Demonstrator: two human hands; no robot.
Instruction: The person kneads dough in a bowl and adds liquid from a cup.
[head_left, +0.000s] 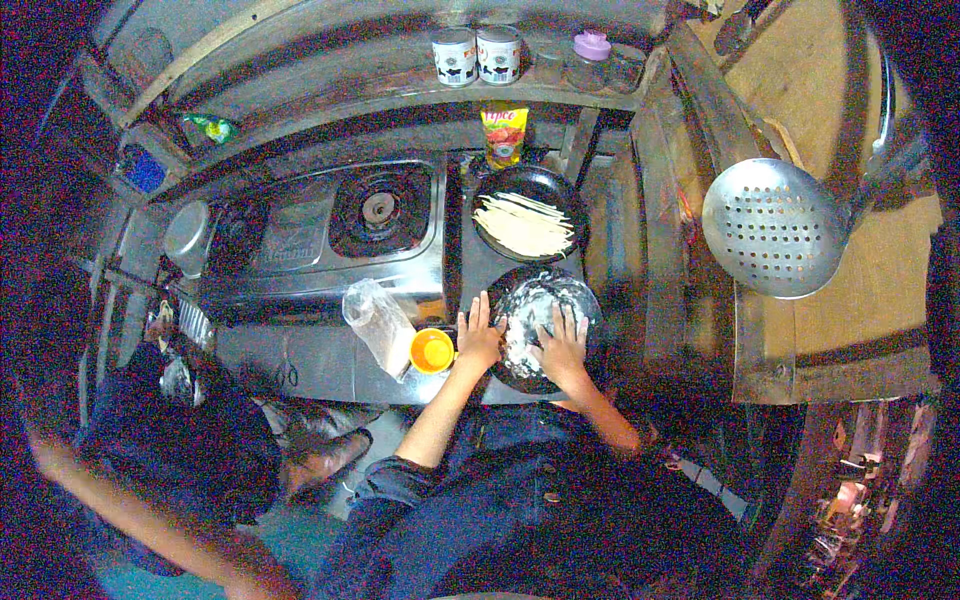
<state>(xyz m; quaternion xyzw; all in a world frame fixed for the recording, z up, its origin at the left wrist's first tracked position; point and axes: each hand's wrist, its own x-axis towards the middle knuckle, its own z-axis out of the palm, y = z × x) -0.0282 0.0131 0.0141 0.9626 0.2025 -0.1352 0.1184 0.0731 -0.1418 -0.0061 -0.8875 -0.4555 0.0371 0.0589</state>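
A dark round pan (514, 283) dusted with white flour (530, 304) lies in front of me. My right hand (564, 351) is palm down in it, fingers spread over the floured surface. At its left rim rests my left hand (480, 339), fingers extended and holding nothing. Whether dough lies under my right palm is hidden. Just left of my left hand stands an orange cup (433, 351), beside a clear plastic bag (375, 326) with white powder in it. Behind the floured pan, a black pan (576, 206) holds several pale, flat strips, perhaps dough (523, 225).
A gas stove (379, 210) fills the left side of the counter. Scissors (286, 369) lie at its front. A yellow packet (505, 139) stands at the back, below shelved cans (454, 58). A perforated skimmer (776, 225) hangs at right. Another person's arm (142, 510) reaches in at lower left.
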